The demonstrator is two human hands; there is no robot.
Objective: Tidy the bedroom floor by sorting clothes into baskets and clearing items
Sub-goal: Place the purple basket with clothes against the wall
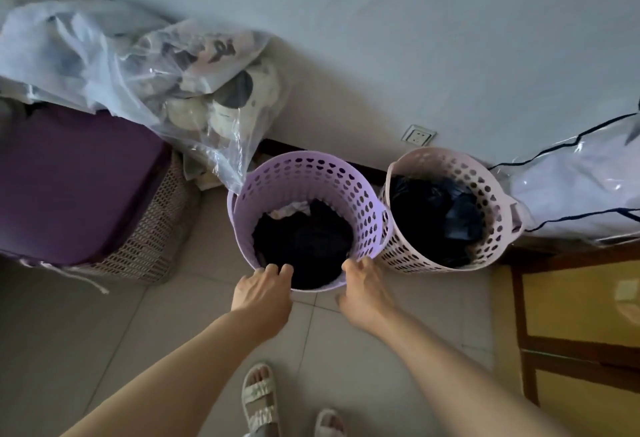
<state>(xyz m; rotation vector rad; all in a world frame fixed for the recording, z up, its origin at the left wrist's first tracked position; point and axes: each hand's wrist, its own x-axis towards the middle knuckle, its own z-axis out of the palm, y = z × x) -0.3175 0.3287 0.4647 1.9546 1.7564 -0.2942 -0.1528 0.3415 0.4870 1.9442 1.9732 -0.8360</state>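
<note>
Tiled bedroom floor (194, 325), pale wall behind, so that's your corner. Your left hand (260, 292) has its fingers (273, 269) hooked over the near rim of the purple basket (346, 187), and your right hand (363, 286) curls round the same rim a bit further along, thumb dropped outside the wall. Both are clamped on plastic, not cloth, which to me looks like a two-handed grab for shifting or steadying the whole basket.

It sits on the tiles touching the pink basket (485, 190) to its right, both parked along the wall, probably to keep them out of the way. Dark clothes (304, 242) fill the purple one about halfway, with a scrap of light fabric (294, 209) at the back. Beside it on the left, a clear plastic bag (194, 90) slumps over a purple-topped wicker hamper (149, 239).
</note>
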